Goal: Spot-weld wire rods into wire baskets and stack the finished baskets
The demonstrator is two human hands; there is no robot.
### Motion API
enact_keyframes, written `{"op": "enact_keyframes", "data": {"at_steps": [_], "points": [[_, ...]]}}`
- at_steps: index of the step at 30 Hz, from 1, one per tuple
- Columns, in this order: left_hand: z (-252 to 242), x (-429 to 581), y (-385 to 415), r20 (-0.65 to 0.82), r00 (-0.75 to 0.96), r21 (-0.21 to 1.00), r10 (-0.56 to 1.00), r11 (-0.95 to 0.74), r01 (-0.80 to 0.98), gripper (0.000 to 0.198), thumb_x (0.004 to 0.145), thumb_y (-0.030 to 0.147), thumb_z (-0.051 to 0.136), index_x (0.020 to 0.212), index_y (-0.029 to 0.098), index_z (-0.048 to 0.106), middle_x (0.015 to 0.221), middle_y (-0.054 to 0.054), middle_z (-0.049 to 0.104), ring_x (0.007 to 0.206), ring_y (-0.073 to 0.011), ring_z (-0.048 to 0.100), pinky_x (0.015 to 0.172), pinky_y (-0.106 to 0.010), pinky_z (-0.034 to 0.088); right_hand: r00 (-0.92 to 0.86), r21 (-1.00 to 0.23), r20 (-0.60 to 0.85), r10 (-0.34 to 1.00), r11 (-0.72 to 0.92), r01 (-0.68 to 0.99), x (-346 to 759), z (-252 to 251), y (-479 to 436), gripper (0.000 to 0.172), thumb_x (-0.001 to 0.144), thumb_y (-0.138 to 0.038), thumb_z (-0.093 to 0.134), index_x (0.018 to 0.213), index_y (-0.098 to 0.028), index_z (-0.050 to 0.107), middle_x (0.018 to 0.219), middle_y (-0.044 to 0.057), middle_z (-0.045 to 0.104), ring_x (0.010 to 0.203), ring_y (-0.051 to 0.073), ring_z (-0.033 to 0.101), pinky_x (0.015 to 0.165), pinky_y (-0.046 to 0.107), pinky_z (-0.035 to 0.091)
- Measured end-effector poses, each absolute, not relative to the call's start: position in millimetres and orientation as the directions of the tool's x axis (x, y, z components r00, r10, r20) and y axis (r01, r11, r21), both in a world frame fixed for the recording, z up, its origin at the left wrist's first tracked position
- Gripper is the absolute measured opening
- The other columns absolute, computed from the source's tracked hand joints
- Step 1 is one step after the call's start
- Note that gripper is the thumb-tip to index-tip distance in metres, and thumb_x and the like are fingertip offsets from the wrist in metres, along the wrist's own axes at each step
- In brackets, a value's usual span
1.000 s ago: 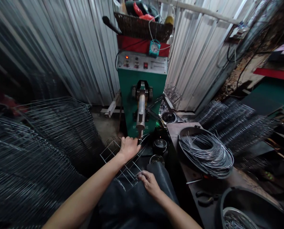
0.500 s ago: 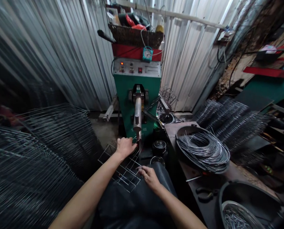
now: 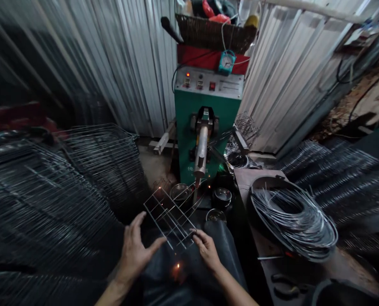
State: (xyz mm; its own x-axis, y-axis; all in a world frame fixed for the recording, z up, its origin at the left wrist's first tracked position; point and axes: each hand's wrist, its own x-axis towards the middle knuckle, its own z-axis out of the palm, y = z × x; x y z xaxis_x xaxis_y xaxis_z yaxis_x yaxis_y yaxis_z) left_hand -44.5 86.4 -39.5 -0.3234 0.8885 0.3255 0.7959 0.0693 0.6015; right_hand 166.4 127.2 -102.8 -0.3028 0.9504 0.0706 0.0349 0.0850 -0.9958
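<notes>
Head view: left hand (image 3: 134, 251) open, fingers spread, just beside the rectangular steel-wire grid (image 3: 168, 219). Right hand (image 3: 207, 250) grips the grid's near corner with its fingers, above a black apron (image 3: 224, 244). Orange sparks (image 3: 176, 267) show below, before the green spot-welding machine (image 3: 205, 127).

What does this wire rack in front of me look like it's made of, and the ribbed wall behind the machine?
The wire rack looks like thin, bright steel wire, judging by its silvery shine. The ribbed wall looks like corrugated sheet metal, probably galvanized, from its ridges and dull gray sheen, though the exact metal can't be told.
</notes>
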Motion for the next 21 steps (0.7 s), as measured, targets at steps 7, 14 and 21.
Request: {"op": "enact_keyframes", "data": {"at_steps": [7, 14, 21], "points": [[-102.1, -20.3, 54.3, 0.073, -0.188, 0.929, 0.979, 0.002, 0.371, 0.056, 0.065, 0.034, 0.065, 0.115, 0.020, 0.042, 0.107, -0.008, 0.060, 0.104, -0.0236, 0.057, 0.094, -0.044, 0.042, -0.434, -0.954, 0.262, 0.862, 0.299, 0.018, 156.8, -98.8, 96.4, 0.026, 0.087, -0.034, 0.048, 0.104, -0.024, 0.066, 0.094, 0.005, 0.069, 0.080, 0.017, 0.064, 0.072, 0.028, 0.052], [-71.6, -23.2, 19.3, 0.019, -0.259, 0.999, 0.966, -0.012, 0.031, 0.043, 0.073, 0.028, 0.059, 0.112, 0.021, 0.042, 0.093, -0.003, 0.059, 0.090, -0.0159, 0.059, 0.085, -0.033, 0.046, -0.551, -0.901, 0.299, 0.779, 0.420, 0.104, 155.4, -75.0, 69.0, 0.028, 0.089, -0.030, 0.045, 0.108, -0.023, 0.064, 0.089, 0.006, 0.069, 0.075, 0.017, 0.065, 0.067, 0.027, 0.054], [36.3, -64.5, 0.9, 0.266, -0.662, 0.963, 0.700, -0.170, 0.208, 0.020, 0.080, 0.031, 0.052, 0.094, 0.018, 0.056, 0.084, -0.002, 0.061, 0.078, -0.0126, 0.057, 0.077, -0.026, 0.044, -0.686, -0.718, 0.408, 0.602, 0.676, 0.165, 163.6, -70.8, 91.7, 0.046, 0.082, -0.037, 0.055, 0.126, -0.024, 0.049, 0.113, 0.010, 0.062, 0.102, 0.028, 0.059, 0.087, 0.044, 0.050]]}}
